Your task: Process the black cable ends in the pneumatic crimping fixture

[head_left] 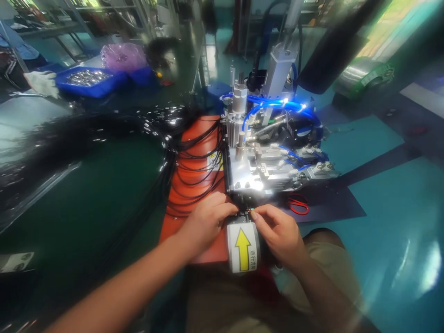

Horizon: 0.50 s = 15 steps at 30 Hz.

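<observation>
My left hand (211, 217) is closed at the dark bracket below the metal machine (243, 173), its fingertips near a small part I cannot make out. From the other side my right hand (280, 231) pinches at the same spot, and what it grips is too small to name. Just beneath the fingertips is a white label with a yellow arrow (243, 249). Black cables (194, 199) run across the orange plate (194, 178) beside my left hand.
Red-handled scissors (298, 204) lie right of the machine. Blue hoses (284, 105) arch over it. At the back left are a blue tray (100, 90) of metal parts, a pink bag (123, 56) and another person's gloved hand (43, 84).
</observation>
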Tool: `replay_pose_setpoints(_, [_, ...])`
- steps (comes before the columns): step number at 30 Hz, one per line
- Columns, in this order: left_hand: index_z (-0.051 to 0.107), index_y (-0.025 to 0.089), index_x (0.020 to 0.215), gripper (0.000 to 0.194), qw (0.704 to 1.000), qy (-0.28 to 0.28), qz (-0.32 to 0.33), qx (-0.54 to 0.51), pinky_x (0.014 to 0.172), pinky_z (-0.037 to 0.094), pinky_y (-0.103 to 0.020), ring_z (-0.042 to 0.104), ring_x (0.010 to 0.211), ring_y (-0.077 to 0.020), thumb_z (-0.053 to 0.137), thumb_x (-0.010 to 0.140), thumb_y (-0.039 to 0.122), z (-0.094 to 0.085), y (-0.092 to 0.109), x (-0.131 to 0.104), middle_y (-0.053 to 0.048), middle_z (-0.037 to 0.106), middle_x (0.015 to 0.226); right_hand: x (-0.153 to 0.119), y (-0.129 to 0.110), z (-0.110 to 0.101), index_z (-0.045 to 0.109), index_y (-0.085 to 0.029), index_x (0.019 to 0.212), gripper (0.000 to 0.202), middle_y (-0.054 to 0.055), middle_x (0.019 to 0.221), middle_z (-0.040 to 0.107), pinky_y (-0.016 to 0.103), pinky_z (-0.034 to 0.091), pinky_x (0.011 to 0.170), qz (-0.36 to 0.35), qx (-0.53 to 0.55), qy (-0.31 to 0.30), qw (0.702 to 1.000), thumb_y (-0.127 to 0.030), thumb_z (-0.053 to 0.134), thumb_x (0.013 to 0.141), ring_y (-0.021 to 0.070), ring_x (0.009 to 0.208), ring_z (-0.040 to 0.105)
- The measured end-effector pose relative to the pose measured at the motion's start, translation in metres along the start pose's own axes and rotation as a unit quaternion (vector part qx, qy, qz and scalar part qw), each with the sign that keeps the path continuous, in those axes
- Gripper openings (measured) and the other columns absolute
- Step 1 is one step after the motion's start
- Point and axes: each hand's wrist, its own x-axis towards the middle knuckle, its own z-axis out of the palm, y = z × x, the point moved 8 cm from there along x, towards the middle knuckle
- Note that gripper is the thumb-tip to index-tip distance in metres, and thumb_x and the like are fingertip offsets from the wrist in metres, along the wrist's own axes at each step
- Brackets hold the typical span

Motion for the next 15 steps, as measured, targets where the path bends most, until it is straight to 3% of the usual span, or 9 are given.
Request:
replay_pose_setpoints(11, [0.070,0.018,0.088,0.025,1.000,0.006,0.001,-0.005,0.064,0.043,-0.021,0.054,0.072,-0.0132,0.048,0.090,0.005,-0.002,0.002,0.001,-0.001,0.054,0.072,0.000,-0.017,0.001,0.056,-0.020,0.086,0.015,0.001,0.079,0.058,0.027,0.041,0.070,-0.116,-0.077,0.007,0.990,-0.022,0.048,0.099,0.0156,0.073,0.055])
replay_pose_setpoints(15, [0.070,0.018,0.088,0.025,1.000,0.004,0.000,-0.003,0.065,0.045,-0.021,0.054,0.073,-0.0133,0.049,0.090,0.005,-0.002,0.002,0.002,-0.001,0.055,0.074,0.002,-0.015,0.001,0.055,-0.020,0.085,0.015,0.000,0.079,0.057,0.027,0.041,0.069,-0.103,-0.077,0.000,0.992,-0.022,0.048,0.099,0.0155,0.073,0.054])
